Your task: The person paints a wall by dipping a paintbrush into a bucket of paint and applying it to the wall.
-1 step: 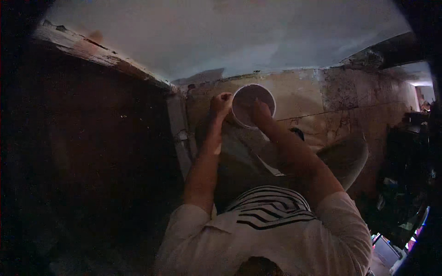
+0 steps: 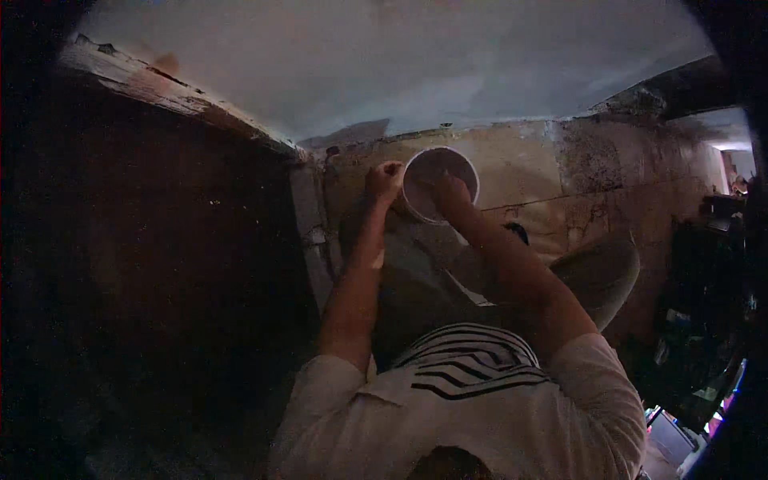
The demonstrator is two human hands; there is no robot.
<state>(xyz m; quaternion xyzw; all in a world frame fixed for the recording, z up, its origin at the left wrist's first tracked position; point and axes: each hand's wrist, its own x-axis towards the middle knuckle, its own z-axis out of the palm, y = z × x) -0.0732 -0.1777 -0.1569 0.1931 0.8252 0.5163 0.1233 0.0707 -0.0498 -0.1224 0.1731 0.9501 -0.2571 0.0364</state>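
Note:
A round white-rimmed bucket [image 2: 426, 162] holds a grey-brown substance, with my right hand [image 2: 452, 192] reaching into it. The fingers of that hand are curled, and whatever they grip is too dim to make out. My left hand [image 2: 386, 182] is closed at the bucket's left side, very near the rim; I cannot tell what, if anything, is between its fingers. Beneath and around the bucket lies a worn tan floor [image 2: 520, 160]. My bent legs in dark trousers are just below it.
A pale wall [image 2: 464, 64] runs across the top. To the left, a pale ledge [image 2: 308, 200] borders a very dark area. Dark clutter [image 2: 696, 304] fills the right side, with a lit opening [image 2: 736, 164] beyond and some brighter objects [image 2: 672, 436] at lower right.

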